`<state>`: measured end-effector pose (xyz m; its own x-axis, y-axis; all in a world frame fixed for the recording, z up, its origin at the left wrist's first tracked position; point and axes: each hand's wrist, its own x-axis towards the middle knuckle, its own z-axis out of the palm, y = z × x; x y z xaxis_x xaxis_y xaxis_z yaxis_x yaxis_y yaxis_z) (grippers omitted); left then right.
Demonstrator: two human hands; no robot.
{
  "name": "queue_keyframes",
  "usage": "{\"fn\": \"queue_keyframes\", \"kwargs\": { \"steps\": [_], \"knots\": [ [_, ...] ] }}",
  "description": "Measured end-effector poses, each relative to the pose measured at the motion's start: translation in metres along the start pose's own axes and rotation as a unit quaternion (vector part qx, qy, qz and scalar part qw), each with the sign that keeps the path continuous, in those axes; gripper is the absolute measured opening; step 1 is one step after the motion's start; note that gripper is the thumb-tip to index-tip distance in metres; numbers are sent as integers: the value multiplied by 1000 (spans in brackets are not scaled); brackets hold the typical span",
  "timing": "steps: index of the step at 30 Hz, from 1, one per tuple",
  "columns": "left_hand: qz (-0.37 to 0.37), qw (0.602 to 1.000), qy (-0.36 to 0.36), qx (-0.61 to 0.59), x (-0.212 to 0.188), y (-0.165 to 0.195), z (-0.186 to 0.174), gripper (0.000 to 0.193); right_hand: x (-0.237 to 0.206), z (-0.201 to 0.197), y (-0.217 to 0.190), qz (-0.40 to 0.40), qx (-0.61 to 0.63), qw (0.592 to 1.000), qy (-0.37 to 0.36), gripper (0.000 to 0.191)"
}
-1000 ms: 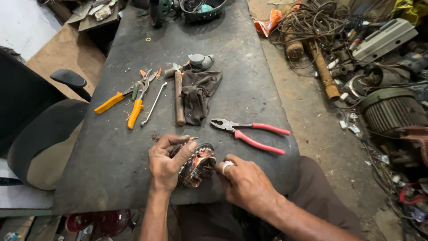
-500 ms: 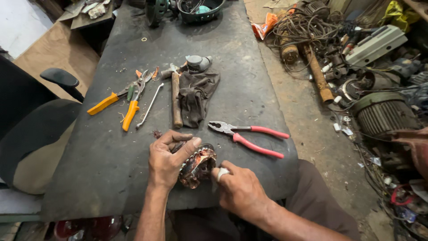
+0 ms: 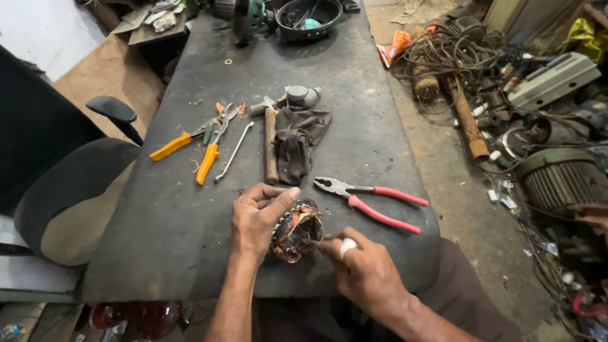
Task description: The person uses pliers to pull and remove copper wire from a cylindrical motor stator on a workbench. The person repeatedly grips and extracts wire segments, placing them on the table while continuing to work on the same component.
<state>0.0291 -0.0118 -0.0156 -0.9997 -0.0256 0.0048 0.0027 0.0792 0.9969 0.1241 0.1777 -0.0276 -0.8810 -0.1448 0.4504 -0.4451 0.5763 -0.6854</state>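
Head view is showing the left hand (image 3: 256, 218) still gripping the copper-wound stator (image 3: 296, 233) at the table's (image 3: 158, 240) near edge, while the right hand (image 3: 364, 272), pinching something too small to identify, keeps probing its windings, barely shifted since a second ago.

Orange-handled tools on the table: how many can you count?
2: a screwdriver at the far left, and cutters just right of it, both left of the hammer. Others may be hidden in the clutter.

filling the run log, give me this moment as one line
left hand: grips copper-wound stator | right hand: fingertips at its windings | red-handled pliers: beside on bench, untouched
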Motion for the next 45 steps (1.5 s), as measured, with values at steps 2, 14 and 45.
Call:
{"fn": "queue_keyframes", "kwargs": {
  "steps": [2, 14, 45],
  "knots": [
    [0, 1000, -3, -13, 0, 0, 1, 26, 3, -2, 0, -51, -25, 997, -45, 39],
    [-18, 998, -7, -67, 4, -10, -7, 22, 36, -13, -6, -7, 340, 939, -45, 26],
    [72, 992, -95, -45, -3, -23, -23, 27, -109, -62, 85, 473, 470, 708, -233, 52]
  ]
}}
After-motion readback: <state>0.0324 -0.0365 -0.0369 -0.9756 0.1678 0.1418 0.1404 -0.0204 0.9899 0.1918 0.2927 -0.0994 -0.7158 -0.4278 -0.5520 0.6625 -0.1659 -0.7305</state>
